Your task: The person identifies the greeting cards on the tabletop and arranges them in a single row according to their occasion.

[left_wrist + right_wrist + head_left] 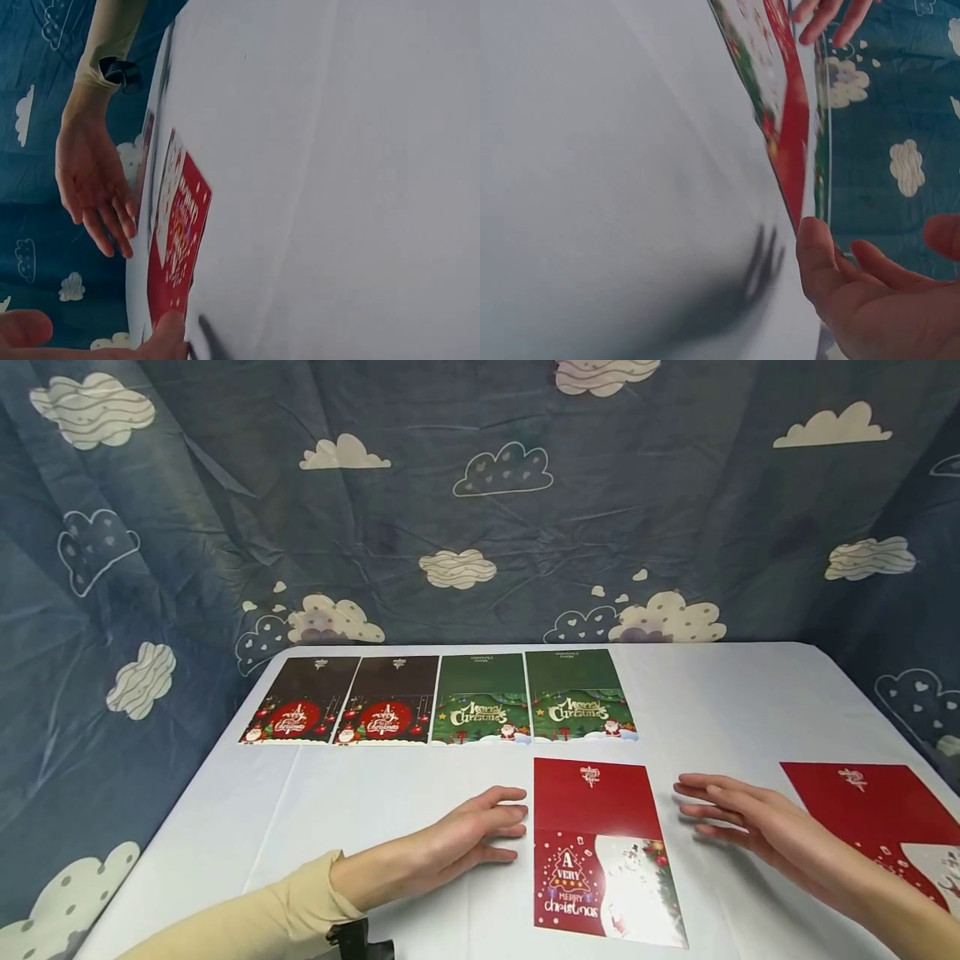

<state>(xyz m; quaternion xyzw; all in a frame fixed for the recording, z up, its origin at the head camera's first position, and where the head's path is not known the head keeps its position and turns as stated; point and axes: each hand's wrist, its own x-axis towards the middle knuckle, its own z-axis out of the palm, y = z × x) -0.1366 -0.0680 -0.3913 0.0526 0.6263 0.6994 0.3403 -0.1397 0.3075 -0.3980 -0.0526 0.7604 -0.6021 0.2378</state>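
Observation:
A red unfolded Christmas card point(592, 797) lies on the white-covered table between my two hands, its lower half printed with "A very merry Christmas", a tree and a snowman. Just off the card's left edge is my left hand point(468, 839), fingers extended toward it and holding nothing. My right hand point(757, 827) hovers on the other side, fingers loosely stretched and a small gap from the card. A second red card point(885, 802) lies by the right forearm, which partly covers it. In the right wrist view, the fingers of the right hand point(877, 300) appear near the red card's corner.
At the back left lie two dark cards point(300, 697) point(390, 697) with red circles, side by side. Two green "Merry Christmas" cards point(480, 697) point(581, 693) continue that row to the right. A blue cloud-patterned curtain point(480, 535) hangs behind the table point(360, 818).

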